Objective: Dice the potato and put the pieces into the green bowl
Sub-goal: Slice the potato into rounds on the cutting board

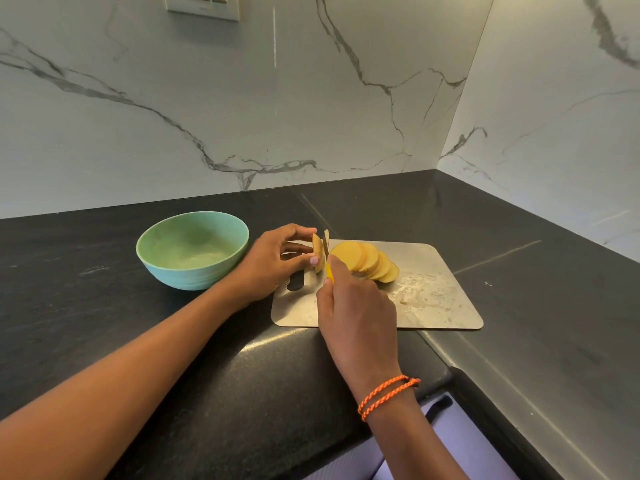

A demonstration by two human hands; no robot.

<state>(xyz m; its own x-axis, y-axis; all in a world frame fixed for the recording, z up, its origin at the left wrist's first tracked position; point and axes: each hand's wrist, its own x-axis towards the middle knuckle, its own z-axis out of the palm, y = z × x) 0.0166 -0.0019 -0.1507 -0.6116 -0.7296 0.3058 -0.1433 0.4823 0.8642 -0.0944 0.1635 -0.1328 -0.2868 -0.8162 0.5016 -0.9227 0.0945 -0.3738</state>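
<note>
Several slices (367,262) lie fanned on the board (433,292); left hand (273,263) pinches the potato (318,252) end, right hand (356,306) grips the knife (326,244). Slicing is nearly finished; dicing seems next, green bowl (192,249) beside, empty.

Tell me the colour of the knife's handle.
Yellow: the knife handle shows in the right hand, head view.

single head-worn view, wide-angle, looks forward and down from above counter edge. faces corner where marble backsplash (242,109) meets side wall at 2 o'clock. black counter (104,323) fills lower half, near. cutting board (433,306) sits centre frame, green bowl (193,249) at 9 o'clock from it. both forearms enter from 6 to 8 o'clock, close to lens. wall socket plate (202,5) cropped at 12 o'clock. straight lines bow toward edges.
</note>
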